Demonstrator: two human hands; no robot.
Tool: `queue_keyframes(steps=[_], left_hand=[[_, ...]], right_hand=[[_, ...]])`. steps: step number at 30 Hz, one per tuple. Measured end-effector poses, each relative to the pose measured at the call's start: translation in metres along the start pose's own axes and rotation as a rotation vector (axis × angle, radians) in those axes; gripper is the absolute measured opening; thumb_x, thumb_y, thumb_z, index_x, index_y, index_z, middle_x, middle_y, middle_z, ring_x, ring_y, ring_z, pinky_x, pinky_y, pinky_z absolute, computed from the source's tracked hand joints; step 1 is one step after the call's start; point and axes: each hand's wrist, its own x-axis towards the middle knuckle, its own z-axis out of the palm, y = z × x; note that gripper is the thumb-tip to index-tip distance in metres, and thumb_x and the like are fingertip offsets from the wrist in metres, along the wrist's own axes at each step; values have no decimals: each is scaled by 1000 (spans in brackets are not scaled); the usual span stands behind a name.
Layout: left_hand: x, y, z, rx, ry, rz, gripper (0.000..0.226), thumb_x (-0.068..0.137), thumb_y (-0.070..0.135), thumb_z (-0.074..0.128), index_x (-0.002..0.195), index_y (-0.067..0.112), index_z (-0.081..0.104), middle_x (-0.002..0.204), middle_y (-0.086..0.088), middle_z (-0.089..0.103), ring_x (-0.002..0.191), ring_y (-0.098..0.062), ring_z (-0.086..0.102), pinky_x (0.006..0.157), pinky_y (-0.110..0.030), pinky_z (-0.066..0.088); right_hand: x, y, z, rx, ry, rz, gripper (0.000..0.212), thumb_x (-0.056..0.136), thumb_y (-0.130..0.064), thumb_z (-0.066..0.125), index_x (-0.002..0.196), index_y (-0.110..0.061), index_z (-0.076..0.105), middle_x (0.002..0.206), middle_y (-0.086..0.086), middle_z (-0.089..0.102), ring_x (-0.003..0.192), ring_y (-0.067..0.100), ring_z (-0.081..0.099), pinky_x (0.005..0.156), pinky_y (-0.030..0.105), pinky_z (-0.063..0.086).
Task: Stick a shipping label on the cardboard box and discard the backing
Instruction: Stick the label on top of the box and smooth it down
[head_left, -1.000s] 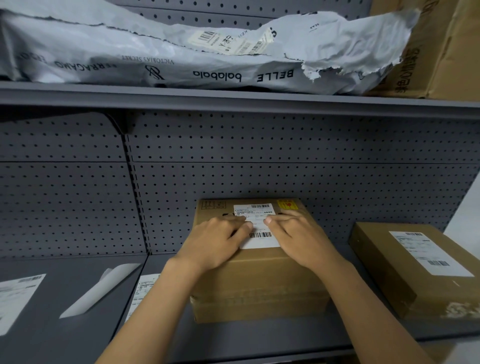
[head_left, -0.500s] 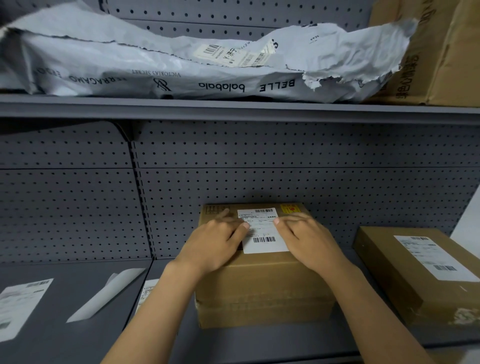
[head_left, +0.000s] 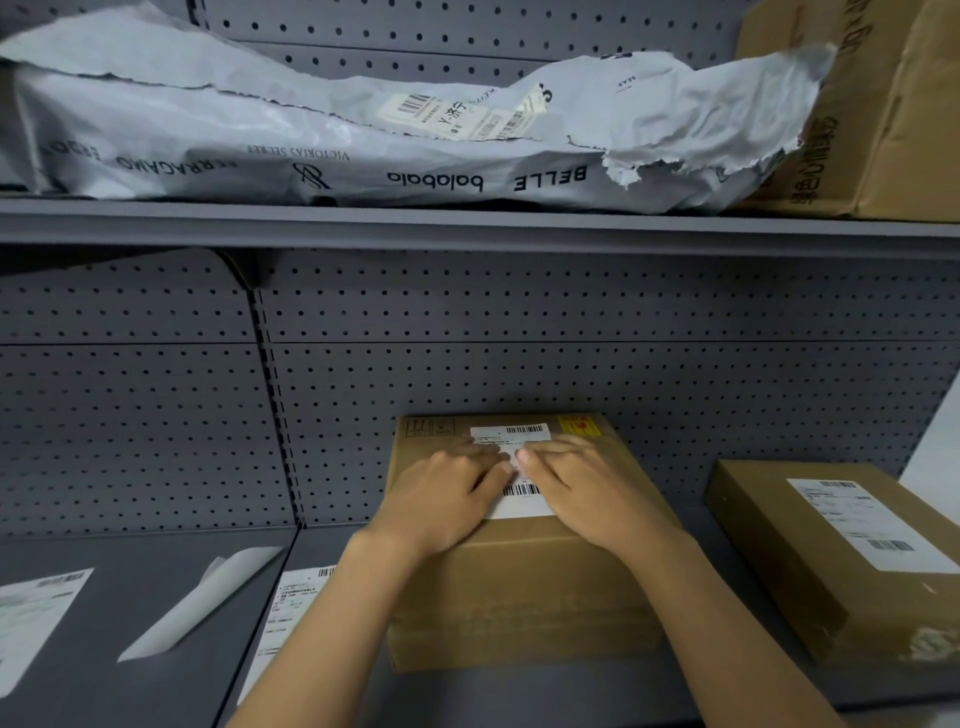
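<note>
A brown cardboard box stands on the grey shelf, against the pegboard back. A white shipping label with barcodes lies flat on its top. My left hand and my right hand both rest palm down on the label, fingers flat and nearly touching in the middle, covering most of it. A curled white backing sheet lies on the shelf to the left of the box.
A second labelled cardboard box sits at the right. Two loose labels, one at the far left and one under my left forearm, lie on the shelf. On the upper shelf lie a torn grey mailer bag and a large carton.
Both hands have slid inward over the label, fingertips now close together near its middle. The view has shifted slightly.
</note>
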Motion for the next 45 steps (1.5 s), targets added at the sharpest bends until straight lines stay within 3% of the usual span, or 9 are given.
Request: queue_keyframes(steps=[7,10,16,21,26,29,33,40,45], left_hand=[[-3,-7,-4,25,-7,-9,50,104,53,38,150,38,49,159,13,46,146,-15,43,111,-33,38],[-5,-10,-6,38,-7,-17,50,104,55,38,150,39,49,158,14,46,144,-16,45,108,-33,40],[-7,-14,-11,65,-8,-36,51,103,55,39,150,36,49,156,13,48,140,-17,49,105,-35,44],[0,-13,-11,56,24,-9,47,105,47,42,149,32,51,155,10,49,139,-16,49,106,-34,44],[14,-1,-6,51,31,47,45,107,40,40,148,25,53,154,4,52,142,-18,46,109,-33,40],[17,2,2,56,14,43,47,107,41,37,149,26,51,155,4,51,148,-20,39,112,-37,40],[14,-5,3,61,-19,-7,52,106,49,34,153,30,46,162,10,42,154,-19,28,119,-39,34],[12,-20,-9,78,-51,-26,51,107,50,32,151,30,49,161,9,43,153,-17,30,119,-37,31],[18,-22,-10,80,-47,-3,51,106,50,34,149,28,52,159,7,47,148,-18,39,116,-37,36]], right_hand=[[1,15,3,-62,71,32,40,99,-43,50,134,-29,63,141,-11,60,133,9,48,110,26,33],[-3,16,-2,-86,97,45,40,99,-43,51,134,-30,64,141,-14,59,133,7,47,103,19,30],[-4,19,-6,-103,59,97,41,100,-44,47,136,-32,61,142,-16,57,135,10,43,101,30,40],[2,12,-5,-89,79,26,41,104,-39,39,126,-23,69,130,-8,67,124,16,55,99,29,42],[14,-5,-2,-56,8,-46,42,108,-32,31,137,-24,60,146,-11,54,136,7,42,86,5,13],[19,-3,4,-70,-24,-40,44,107,-33,31,146,-24,51,154,-12,44,145,9,33,89,4,2],[16,7,5,-32,-20,22,43,105,-35,34,142,-27,56,150,-13,49,144,12,35,116,27,24],[8,21,-7,-63,45,87,39,104,-31,37,126,-26,69,138,-16,61,131,9,46,97,26,39],[16,20,-3,-39,48,61,40,104,-31,37,130,-24,67,140,-13,59,131,10,46,98,25,37]])
